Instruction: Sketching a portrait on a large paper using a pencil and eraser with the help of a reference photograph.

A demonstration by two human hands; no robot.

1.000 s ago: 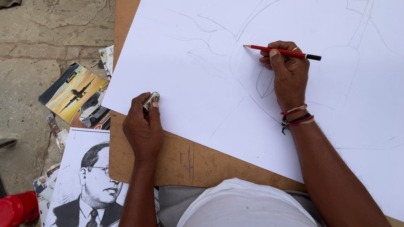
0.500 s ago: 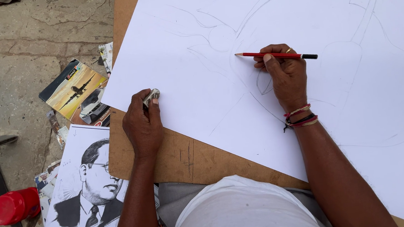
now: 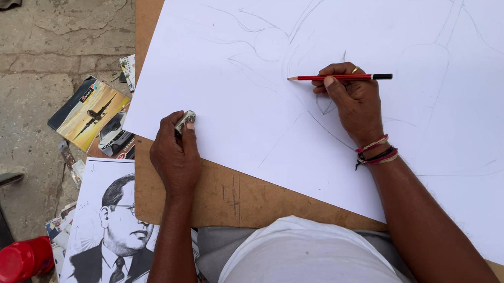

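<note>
On the brown wooden drawing board (image 3: pixel 232 197) lies a large white paper sheet (image 3: pixel 246 70) carrying faint curved pencil outlines, tilted relative to the board edge. Right hand (image 3: pixel 353 100) rests on the sheet near its middle, fingers closed around a red pencil with a black end cap (image 3: pixel 340 77); pencil lies nearly horizontal, sharpened tip pointing left, just above or at the paper — contact not resolvable. Ring on one finger, coloured thread bands (image 3: pixel 377 151) around the right wrist. Left hand (image 3: pixel 175 153) sits at the sheet's lower-left edge, heel on the bare board, thumb and fingers pinched narrow on a small pale eraser stub (image 3: pixel 184 120), which pokes out above the fist over the paper's edge. Left of the board, on the cracked concrete ground (image 3: pixel 14 88): a printed black-and-white portrait sheet (image 3: pixel 101 243) partly tucked under the board corner, a card showing an aeroplane against an orange sky (image 3: pixel 89 112), a car picture (image 3: pixel 114 137) just beside it. Red plastic cap (image 3: pixel 21 259) on a dark metal part at lower left. White shirt (image 3: pixel 303 263) at bottom centre.
</note>
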